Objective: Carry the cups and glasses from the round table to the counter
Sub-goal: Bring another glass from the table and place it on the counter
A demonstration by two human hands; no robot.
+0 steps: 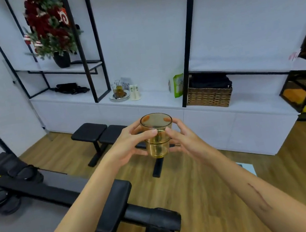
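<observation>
- Amber ribbed glass tumbler sits upright in mid-air between both hands, above the wooden floor, facing the white counter.
- Left hand wraps its side, thumb across the front.
- Right hand cups the opposite side, forearms extended forward.

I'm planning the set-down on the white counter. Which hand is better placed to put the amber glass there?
Probably the left hand. Its fingers wrap the amber glass, thumb across the front, while the right hand looks looser, mostly fingertips. The white counter lies straight ahead, favouring neither side.
</observation>
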